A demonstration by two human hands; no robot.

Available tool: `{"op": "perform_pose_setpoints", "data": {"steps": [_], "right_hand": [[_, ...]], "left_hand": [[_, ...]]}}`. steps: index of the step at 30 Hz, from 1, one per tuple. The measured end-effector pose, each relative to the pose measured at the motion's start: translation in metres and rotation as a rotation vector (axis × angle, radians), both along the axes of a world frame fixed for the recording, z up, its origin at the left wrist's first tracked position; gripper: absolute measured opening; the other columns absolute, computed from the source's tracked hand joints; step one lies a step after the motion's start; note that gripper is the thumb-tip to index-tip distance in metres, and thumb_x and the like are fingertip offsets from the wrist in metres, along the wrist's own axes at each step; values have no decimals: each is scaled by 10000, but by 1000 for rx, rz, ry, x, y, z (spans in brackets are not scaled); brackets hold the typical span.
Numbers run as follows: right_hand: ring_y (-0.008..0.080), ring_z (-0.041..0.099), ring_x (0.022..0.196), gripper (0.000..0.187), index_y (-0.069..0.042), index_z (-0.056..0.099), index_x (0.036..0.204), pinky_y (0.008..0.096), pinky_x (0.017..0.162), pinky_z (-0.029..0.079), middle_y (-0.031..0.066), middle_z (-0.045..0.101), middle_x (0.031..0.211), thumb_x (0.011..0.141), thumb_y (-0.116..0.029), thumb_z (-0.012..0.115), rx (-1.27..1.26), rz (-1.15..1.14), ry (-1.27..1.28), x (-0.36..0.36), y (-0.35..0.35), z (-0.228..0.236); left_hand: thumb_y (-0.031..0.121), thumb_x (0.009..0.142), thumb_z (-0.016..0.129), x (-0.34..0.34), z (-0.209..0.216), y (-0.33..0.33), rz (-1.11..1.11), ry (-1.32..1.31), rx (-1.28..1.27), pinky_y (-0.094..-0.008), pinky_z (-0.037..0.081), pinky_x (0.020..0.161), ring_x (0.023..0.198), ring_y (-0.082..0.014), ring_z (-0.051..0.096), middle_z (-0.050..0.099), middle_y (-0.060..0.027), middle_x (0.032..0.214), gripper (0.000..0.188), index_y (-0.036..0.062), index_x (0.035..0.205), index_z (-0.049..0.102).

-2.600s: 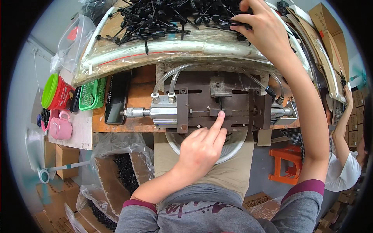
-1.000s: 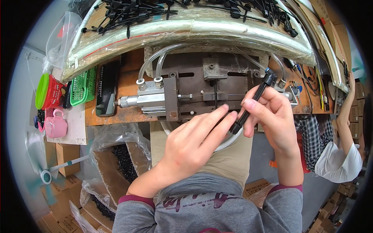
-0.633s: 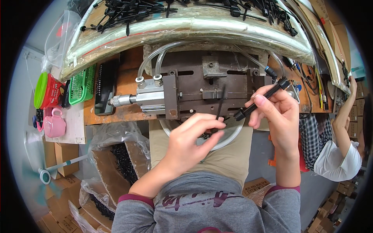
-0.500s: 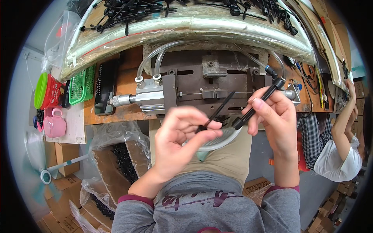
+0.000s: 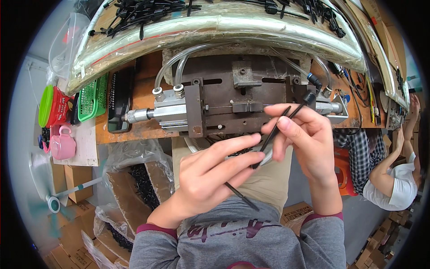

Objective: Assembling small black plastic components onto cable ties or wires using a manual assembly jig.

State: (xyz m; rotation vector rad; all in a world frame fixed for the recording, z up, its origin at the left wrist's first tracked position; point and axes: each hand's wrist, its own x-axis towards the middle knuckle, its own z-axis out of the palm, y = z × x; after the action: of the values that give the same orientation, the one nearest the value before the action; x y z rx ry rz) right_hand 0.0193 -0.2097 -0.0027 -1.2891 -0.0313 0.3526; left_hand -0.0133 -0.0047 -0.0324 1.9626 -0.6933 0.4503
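Note:
In front of the clamping fixture (image 5: 244, 114), my two hands are close together above my lap. My right hand (image 5: 304, 139) pinches slim black plastic rods between thumb and fingers. The knobbed end of one black rod (image 5: 309, 98) sticks out above the index finger. Another black rod (image 5: 274, 131) slants down from the right thumb toward the left fingertips. My left hand (image 5: 210, 172) is closed, its fingers reaching to the right. A thin black stick (image 5: 242, 197) pokes out below it, its upper part hidden by the hand.
Black parts (image 5: 139, 18) lie heaped on the plastic-wrapped shelf (image 5: 215, 29). Air cylinders (image 5: 170, 114) flank the fixture. Green basket (image 5: 92, 101), pink cup (image 5: 62, 143) at left. Carton (image 5: 130, 188) of black pieces below left. A co-worker (image 5: 389, 179) sits at right.
My left hand has moved right and turned, fingers now stretched toward the right hand. Its stick now points down below the hand. The rods in my right hand have shifted apart.

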Motion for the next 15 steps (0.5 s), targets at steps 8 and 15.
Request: {"op": "perform_pose_setpoints", "data": {"steps": [8, 15], "right_hand": [[229, 686, 947, 336, 103, 547, 1296, 312, 770, 599, 230, 627, 1185, 978, -4, 532, -184, -331, -488, 1, -6, -5], [401, 575, 1202, 858, 166, 389, 1389, 420, 1019, 461, 341, 497, 1347, 1024, -558, 109, -109, -259, -435, -6, -14, -1]], "left_hand": [[97, 690, 800, 3, -19, -10, 168, -30, 393, -265, 521, 558, 694, -178, 700, 691, -114, 1201, 233, 63, 907, 723], [107, 703, 784, 14, -17, -19, 194, -25, 516, -266, 514, 539, 629, -167, 681, 677, -95, 1233, 243, 57, 920, 688]]}}
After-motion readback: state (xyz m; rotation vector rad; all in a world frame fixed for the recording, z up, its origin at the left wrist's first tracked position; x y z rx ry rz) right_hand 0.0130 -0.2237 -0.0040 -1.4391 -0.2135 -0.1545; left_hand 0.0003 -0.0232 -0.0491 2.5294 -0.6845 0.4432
